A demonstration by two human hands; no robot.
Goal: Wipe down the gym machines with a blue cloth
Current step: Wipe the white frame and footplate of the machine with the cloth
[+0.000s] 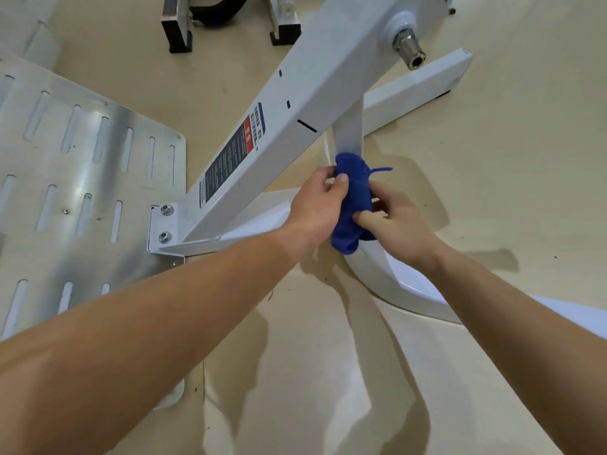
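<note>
A bunched blue cloth sits between both of my hands, low against the white frame of a gym machine. My left hand grips the cloth from the left, thumb on top. My right hand pinches it from the right, its thumb pressed into the fabric. The cloth lies where a white upright post meets a curved white base tube. A loose blue thread sticks out at the cloth's upper right.
A slotted metal footplate is bolted to the sloping white beam at the left. A chrome weight peg juts out at the top right. Black-footed legs of another machine stand on the beige floor at the top.
</note>
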